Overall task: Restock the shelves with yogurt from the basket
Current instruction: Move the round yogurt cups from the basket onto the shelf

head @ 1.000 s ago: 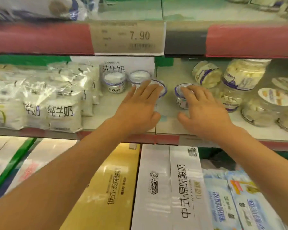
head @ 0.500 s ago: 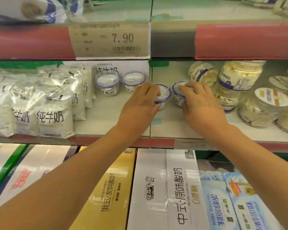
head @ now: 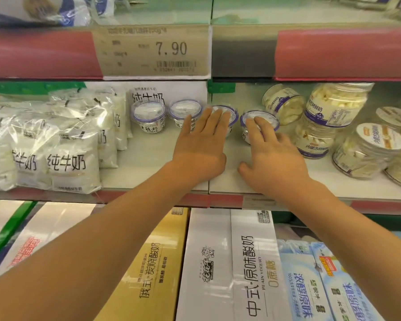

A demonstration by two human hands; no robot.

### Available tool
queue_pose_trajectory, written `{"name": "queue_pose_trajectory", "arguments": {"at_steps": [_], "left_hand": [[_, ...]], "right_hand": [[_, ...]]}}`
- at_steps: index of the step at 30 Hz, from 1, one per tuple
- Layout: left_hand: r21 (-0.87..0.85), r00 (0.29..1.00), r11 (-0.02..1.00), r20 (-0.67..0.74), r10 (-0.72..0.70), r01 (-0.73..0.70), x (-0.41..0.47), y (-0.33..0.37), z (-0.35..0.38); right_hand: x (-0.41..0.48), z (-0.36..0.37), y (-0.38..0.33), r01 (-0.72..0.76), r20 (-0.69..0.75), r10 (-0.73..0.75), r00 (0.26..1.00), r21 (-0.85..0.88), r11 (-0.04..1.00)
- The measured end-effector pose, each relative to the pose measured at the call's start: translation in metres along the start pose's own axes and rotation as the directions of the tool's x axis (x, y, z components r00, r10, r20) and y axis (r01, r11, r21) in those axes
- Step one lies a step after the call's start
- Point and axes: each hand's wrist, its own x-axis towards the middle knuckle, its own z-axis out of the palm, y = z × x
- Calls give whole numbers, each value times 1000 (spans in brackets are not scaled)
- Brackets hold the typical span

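four yogurt cups (head: 148, 117) stand in a row on the middle shelf (head: 153, 158), between milk bags (head: 65, 158) and clear jars (head: 333, 107). the left hand (head: 199, 147) lies flat, fingers straight, over the third cup (head: 233, 117). the right hand (head: 273, 156) lies likewise over the fourth cup (head: 269, 119), perhaps touching its lid.

Milk bags (head: 65, 158) left, clear jars (head: 336, 107) right, price tag (head: 153, 52) above.
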Motion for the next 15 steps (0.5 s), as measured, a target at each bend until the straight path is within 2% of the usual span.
{"name": "queue_pose_trajectory", "arguments": {"at_steps": [7, 15], "left_hand": [[54, 1000, 999, -26, -7, 8, 19, -2, 3], [74, 999, 996, -20, -38, 39, 21, 3, -2]], "right_hand": [[30, -2, 8, -69, 143, 49, 989, 141, 988], [37, -2, 15, -110, 201, 72, 977, 182, 977]]}}
